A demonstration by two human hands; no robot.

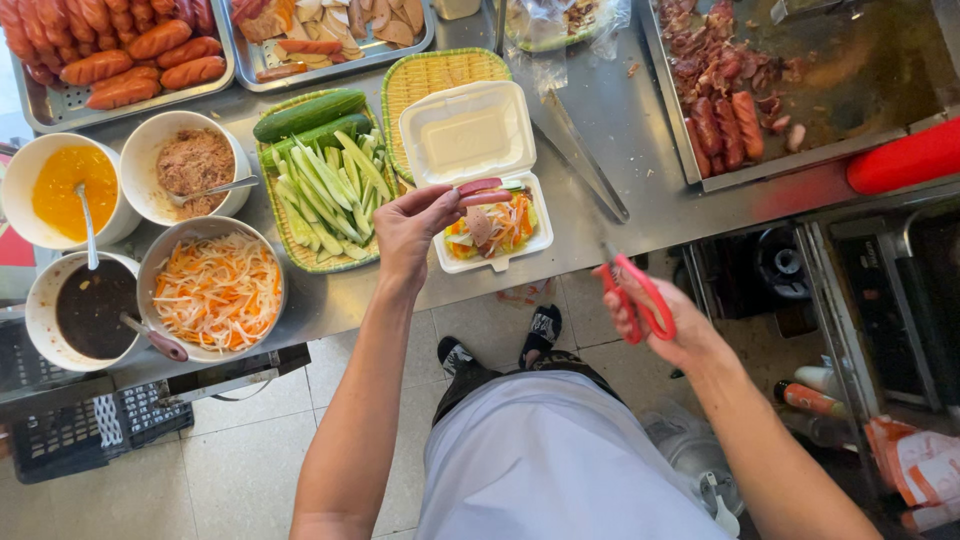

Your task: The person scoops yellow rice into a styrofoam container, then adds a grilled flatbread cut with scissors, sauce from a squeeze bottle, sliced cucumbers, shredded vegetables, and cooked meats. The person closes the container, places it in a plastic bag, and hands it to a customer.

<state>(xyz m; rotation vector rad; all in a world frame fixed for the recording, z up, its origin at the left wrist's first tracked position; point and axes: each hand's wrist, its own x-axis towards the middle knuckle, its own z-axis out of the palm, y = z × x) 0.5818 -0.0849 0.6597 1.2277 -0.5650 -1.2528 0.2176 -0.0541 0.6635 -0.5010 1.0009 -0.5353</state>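
Over the foam box (478,170), seen from the head camera, a sausage slice (480,186) is pinched in the left hand (412,232), its long axis lying crosswise, directly above the vegetables and meat inside. Red scissors (640,298) are gripped by the right hand (668,318), off to the right, beyond the tabletop (600,190).

White foam box (470,135), lid open, filled with orange, green and pale shreds. Pink-red sausage slice (480,187) pinched in the left hand (410,235). Red-handled scissors (640,298) in the right hand (665,320). Green cucumbers (308,113) and pale green sticks on a woven green-and-yellow basket tray (432,72). White bowls: bright orange sauce (62,188), dark brown sauce (92,308), orange-and-white pickled shreds (218,292). Glossy red-orange sausages (120,55) on a grey metal tray. Grey steel counter (620,170).
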